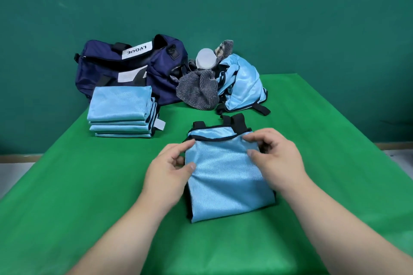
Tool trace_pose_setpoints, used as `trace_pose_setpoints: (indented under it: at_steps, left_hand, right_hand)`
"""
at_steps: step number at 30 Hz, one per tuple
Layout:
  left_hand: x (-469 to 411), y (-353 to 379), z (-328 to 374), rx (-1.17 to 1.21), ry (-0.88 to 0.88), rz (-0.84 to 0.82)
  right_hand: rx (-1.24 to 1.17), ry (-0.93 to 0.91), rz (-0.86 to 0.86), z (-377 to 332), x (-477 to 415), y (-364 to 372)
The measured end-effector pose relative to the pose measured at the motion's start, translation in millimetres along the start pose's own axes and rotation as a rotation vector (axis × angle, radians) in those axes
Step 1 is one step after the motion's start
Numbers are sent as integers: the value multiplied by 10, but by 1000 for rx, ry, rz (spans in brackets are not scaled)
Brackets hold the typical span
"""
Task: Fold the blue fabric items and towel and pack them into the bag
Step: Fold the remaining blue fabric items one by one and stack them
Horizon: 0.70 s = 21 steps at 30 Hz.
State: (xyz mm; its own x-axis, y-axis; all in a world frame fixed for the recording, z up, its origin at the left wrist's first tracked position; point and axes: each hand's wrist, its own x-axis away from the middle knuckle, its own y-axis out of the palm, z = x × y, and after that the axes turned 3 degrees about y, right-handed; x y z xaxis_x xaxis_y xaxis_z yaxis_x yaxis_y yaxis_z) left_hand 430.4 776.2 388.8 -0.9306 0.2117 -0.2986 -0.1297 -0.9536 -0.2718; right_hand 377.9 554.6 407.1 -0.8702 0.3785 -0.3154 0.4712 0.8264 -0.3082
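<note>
Head view: gripping folded vest [228, 176], near centre on table [89, 185], left hand [169, 169] pinching left edge, right hand [277, 158] right edge, fingers [252, 138] curled. Far left, bag [100, 73] labelled "LVQUE", upside down.

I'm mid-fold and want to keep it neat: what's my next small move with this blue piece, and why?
Probably fold the far end of the blue piece toward you. The left hand and right hand pinch its upper corners, black straps stick out there, and it looks longer than the folded stack by the bag.
</note>
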Motion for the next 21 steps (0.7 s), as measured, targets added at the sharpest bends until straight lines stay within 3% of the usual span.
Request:
trace_pose_setpoints:
  at_steps: [9, 15, 21]
  left_hand:
    - [-815, 219, -333, -326, 2, -76]
    - [-851, 326, -519, -717, -42, -96]
    - [-828, 302, -485, -759, -37, -200]
  right_hand:
    - [254, 103, -93, 420, -823, 288]
    - [642, 75, -194, 639, -832, 360]
    - [628, 94, -346, 590, -837, 346]
